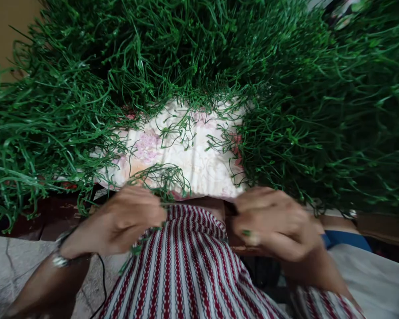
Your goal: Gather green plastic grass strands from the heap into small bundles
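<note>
Where the green pile (146,48) rises beyond both hands and spreads out to either side of them, its curled, forked strands lie thickly crossed. Snagging is the chief hazard: one strand drawn from such a mass could bring its neighbours with it. The floral cloth (199,155), just beyond the grip and between the two flanks of the pile, could ruck up or shift if pulled by caught strands. The striped garment (189,266), on the near side of the hands, could catch stray ends and hide them among its stripes.

The left hand (133,217) appears closed on green strands (136,250), whose ends show below the grip; too hard a pull could snap or kink them. The right hand (272,221), apart from the left, has its fingers curled shut; blur prevents telling what, if anything, it holds. The small bunch (173,175), at the cloth's near edge just beyond the left grip, could be dragged off by a passing wrist. The dark cord (103,279), below the left wrist, and the wristband (60,260) behind that grip are further snag points. Smallest, the green bit (247,232) at the right fingers could drop unnoticed.
</note>
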Demonstrator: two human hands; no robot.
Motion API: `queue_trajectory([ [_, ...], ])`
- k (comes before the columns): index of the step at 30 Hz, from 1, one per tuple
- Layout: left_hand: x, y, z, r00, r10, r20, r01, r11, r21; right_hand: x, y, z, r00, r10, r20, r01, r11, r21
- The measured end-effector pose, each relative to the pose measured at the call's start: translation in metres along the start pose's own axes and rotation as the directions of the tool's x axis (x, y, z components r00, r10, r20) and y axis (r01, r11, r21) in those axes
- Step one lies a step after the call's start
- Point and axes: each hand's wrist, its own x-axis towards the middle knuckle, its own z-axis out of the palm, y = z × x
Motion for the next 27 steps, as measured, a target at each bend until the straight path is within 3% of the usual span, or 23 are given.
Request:
queue_trajectory([
  [2, 0.009, -0.002, 0.006, 0.994, -0.087, -0.068, 0.086, 0.996, -0.01, 0.015, 0.002, 0.007, 0.997, 0.025, -0.067, -0.025, 1.0, 0.006],
  [5, 0.023, -0.006, 0.021, 0.934, -0.263, -0.241, 0.241, 0.964, -0.116, 0.042, 0.006, 0.029, 0.982, 0.076, -0.172, -0.072, 0.997, 0.028],
  [10, 0.027, -0.012, 0.041, 0.831, -0.353, -0.43, 0.254, 0.928, -0.272, 0.061, 0.01, 0.062, 0.923, 0.22, -0.317, -0.187, 0.974, 0.13],
  [14, 0.026, -0.013, 0.049, 0.74, -0.386, -0.551, 0.273, 0.921, -0.279, 0.057, 0.012, 0.074, 0.913, 0.27, -0.307, -0.214, 0.955, 0.205],
  [19, 0.028, -0.01, 0.049, 0.749, -0.299, -0.591, 0.266, 0.953, -0.144, 0.052, 0.015, 0.077, 0.962, 0.239, -0.131, -0.203, 0.949, 0.242],
  [22, 0.027, -0.009, 0.048, 0.767, -0.253, -0.59, 0.248, 0.964, -0.091, 0.048, 0.015, 0.08, 0.955, 0.26, -0.145, -0.241, 0.961, 0.135],
  [24, 0.027, -0.01, 0.049, 0.759, -0.289, -0.583, 0.232, 0.957, -0.171, 0.047, 0.013, 0.082, 0.957, 0.242, -0.16, -0.227, 0.968, 0.11],
  [27, 0.03, -0.011, 0.052, 0.697, -0.465, -0.547, 0.174, 0.849, -0.499, 0.048, 0.012, 0.083, 0.968, 0.2, -0.151, -0.16, 0.957, 0.24],
])
